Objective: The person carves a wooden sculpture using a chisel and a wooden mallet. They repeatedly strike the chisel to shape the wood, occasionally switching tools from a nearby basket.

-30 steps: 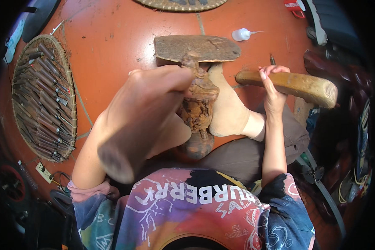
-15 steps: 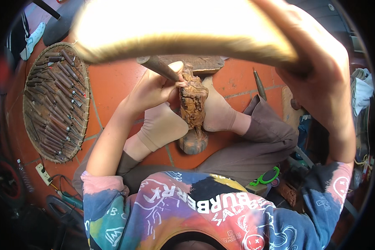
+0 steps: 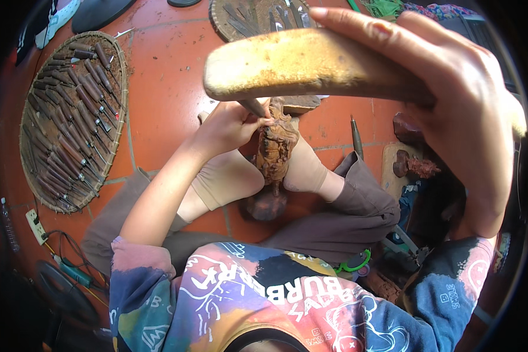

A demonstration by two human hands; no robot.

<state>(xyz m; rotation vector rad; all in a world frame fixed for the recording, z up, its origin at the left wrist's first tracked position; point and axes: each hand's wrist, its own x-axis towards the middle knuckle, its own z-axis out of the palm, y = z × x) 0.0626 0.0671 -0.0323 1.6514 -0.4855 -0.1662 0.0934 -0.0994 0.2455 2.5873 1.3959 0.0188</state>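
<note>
Raised further since the earlier frames, the wooden mallet [image 3: 311, 64] is seen gripped in the clenched right hand [image 3: 452, 100], close to the camera. Below it, a chisel [image 3: 253, 107] is pinched by the fingers [image 3: 249, 120] of the left hand [image 3: 226, 129] against the carved wooden figure [image 3: 274, 149], clamped between both feet on the red tiled floor [image 3: 164, 88]. Left of the fingers, a woven tray of chisels [image 3: 70, 117] is laid; beyond them, a second tray [image 3: 246, 17].
</note>
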